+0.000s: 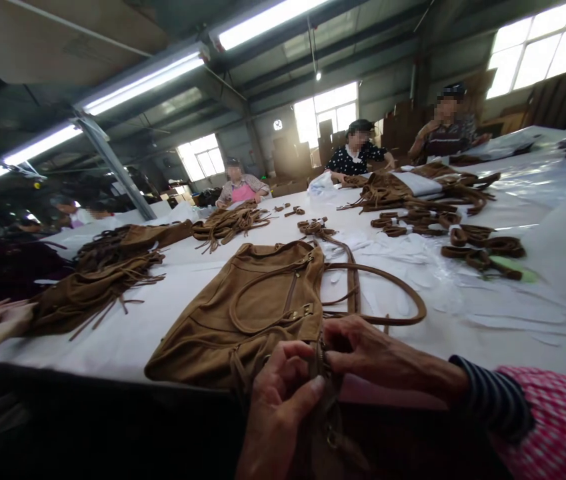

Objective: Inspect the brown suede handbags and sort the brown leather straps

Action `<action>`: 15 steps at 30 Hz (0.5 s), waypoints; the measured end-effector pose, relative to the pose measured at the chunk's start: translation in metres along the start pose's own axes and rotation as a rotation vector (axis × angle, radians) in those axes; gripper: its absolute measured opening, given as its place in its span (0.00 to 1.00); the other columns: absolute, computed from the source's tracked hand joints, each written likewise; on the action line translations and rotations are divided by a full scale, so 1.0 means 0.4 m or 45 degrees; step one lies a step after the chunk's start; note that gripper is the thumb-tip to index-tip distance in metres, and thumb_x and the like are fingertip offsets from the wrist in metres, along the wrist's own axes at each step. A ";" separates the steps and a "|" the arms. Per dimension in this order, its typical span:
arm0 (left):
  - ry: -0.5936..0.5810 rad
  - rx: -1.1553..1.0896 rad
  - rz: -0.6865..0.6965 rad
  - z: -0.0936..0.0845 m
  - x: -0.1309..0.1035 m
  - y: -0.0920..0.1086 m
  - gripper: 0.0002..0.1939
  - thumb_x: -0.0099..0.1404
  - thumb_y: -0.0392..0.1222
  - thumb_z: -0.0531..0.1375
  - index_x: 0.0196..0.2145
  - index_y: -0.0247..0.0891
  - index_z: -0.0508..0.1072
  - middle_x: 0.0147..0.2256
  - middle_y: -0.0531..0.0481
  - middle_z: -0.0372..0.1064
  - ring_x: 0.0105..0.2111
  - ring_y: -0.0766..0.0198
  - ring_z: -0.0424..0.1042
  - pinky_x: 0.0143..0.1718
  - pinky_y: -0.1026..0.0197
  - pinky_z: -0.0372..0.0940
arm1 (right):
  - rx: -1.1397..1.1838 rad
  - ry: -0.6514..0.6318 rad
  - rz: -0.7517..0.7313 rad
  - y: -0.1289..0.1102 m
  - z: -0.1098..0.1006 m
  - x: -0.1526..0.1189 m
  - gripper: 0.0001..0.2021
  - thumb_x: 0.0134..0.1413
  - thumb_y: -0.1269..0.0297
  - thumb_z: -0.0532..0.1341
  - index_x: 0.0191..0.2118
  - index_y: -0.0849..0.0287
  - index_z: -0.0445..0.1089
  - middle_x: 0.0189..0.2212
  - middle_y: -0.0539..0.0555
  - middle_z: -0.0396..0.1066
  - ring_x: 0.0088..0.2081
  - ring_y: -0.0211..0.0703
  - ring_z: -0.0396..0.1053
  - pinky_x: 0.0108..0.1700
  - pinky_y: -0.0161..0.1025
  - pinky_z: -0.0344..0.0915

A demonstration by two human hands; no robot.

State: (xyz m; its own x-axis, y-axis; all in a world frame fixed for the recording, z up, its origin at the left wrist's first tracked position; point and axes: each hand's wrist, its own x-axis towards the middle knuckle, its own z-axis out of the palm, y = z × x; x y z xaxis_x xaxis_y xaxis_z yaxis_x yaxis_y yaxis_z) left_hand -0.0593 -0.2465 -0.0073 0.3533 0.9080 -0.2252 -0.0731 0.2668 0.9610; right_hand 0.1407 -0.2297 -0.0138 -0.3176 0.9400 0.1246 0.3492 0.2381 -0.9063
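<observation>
A brown suede-like handbag (pixel 207 300) lies on its side at the table's front edge, its top opening turned to the right. Two round handles stick out over the white surface, and gold-coloured fittings show near their bases. At the near end of the opening, a zipper (pixel 321 353) runs between my hands. My left hand (pixel 283 400) is closed on the bag's edge left of the zipper, thumb and fingers pinching. From the right, my right hand (pixel 367 353) pinches at the zipper with curled fingers; its fingertips are partly hidden. Below, part of the bag hangs over the edge in shadow.
White sheeting covers the long table (pixel 413 380). Brown fringed bags (pixel 93 293) lie at left, beside another person's hands (pixel 3 317). Bundled brown straps (pixel 483 247) and more bags (pixel 397 190) lie at right. Several people sit along the far side.
</observation>
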 end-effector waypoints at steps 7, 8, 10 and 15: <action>-0.089 0.146 -0.003 -0.050 0.068 0.074 0.23 0.50 0.47 0.75 0.37 0.39 0.69 0.23 0.58 0.67 0.22 0.70 0.63 0.27 0.68 0.56 | -0.352 -0.023 -0.282 -0.041 -0.036 0.028 0.08 0.52 0.72 0.60 0.31 0.56 0.58 0.24 0.43 0.57 0.26 0.33 0.53 0.28 0.34 0.46; -0.113 0.189 0.003 -0.061 0.073 0.076 0.21 0.50 0.47 0.74 0.34 0.39 0.68 0.23 0.57 0.66 0.22 0.70 0.62 0.27 0.68 0.55 | -0.455 -0.024 -0.318 -0.044 -0.044 0.027 0.07 0.53 0.72 0.59 0.32 0.55 0.59 0.24 0.43 0.57 0.25 0.33 0.53 0.29 0.35 0.45; -0.151 0.346 0.040 -0.085 0.073 0.082 0.17 0.52 0.46 0.72 0.30 0.38 0.68 0.24 0.57 0.64 0.24 0.70 0.60 0.28 0.67 0.54 | -0.599 -0.014 -0.353 -0.041 -0.059 0.026 0.06 0.56 0.73 0.58 0.33 0.55 0.61 0.24 0.44 0.59 0.25 0.34 0.55 0.30 0.35 0.46; -0.166 0.832 0.158 -0.149 0.048 0.090 0.09 0.56 0.44 0.66 0.27 0.39 0.70 0.27 0.54 0.64 0.30 0.64 0.61 0.33 0.64 0.56 | -0.760 0.035 -0.262 0.052 -0.101 0.074 0.04 0.59 0.72 0.57 0.34 0.56 0.64 0.22 0.45 0.60 0.23 0.35 0.54 0.29 0.35 0.46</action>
State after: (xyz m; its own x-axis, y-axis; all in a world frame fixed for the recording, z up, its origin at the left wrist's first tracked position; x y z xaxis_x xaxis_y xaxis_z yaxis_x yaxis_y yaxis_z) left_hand -0.1107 -0.2000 0.0133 0.4915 0.8619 -0.1249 0.4439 -0.1245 0.8874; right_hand 0.1740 -0.1873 -0.0126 -0.4103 0.8646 0.2899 0.7178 0.5023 -0.4822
